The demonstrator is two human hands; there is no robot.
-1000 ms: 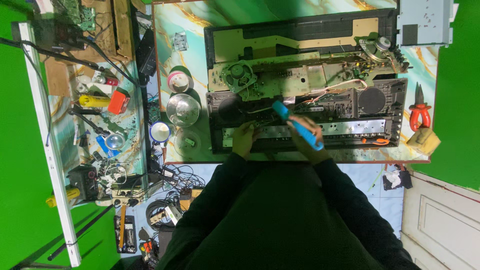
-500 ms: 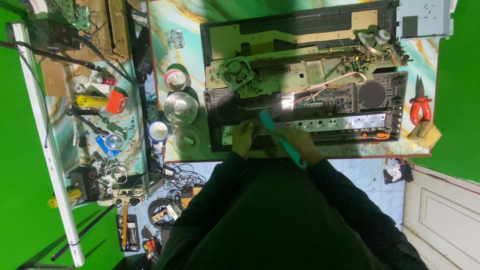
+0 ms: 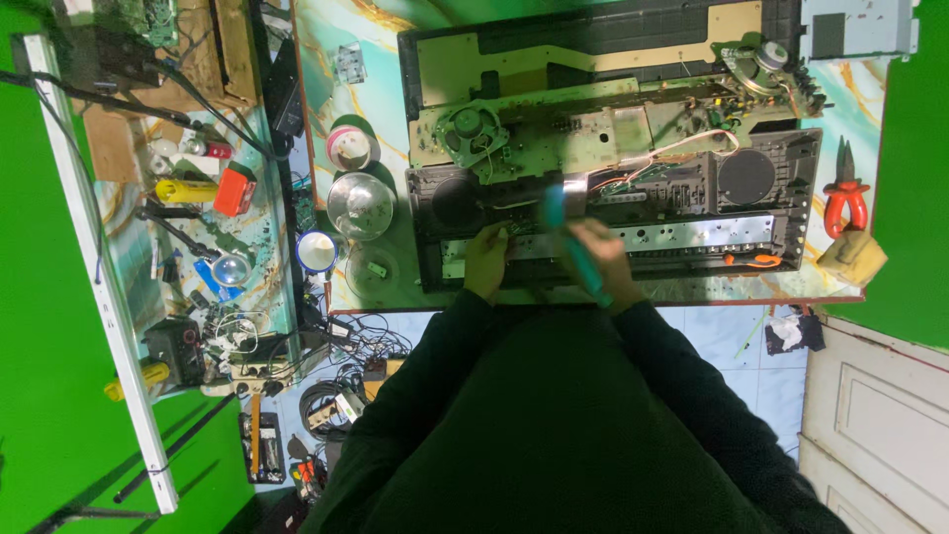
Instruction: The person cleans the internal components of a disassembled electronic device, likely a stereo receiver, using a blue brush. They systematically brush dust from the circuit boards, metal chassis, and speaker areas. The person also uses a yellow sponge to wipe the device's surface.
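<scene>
While left hand (image 3: 486,259) steadies chassis (image 3: 613,232), right hand (image 3: 603,259) holds teal screwdriver (image 3: 573,247).

Right hand (image 3: 605,259) round teal tool (image 3: 571,242), left hand (image 3: 486,259) on opened keyboard chassis (image 3: 633,222).

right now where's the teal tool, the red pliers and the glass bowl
teal tool (image 3: 575,255), head view, on the handle above the right hand (image 3: 601,259)
red pliers (image 3: 846,203), head view, on the red grips
glass bowl (image 3: 360,206), head view, on the middle of the bowl
</scene>
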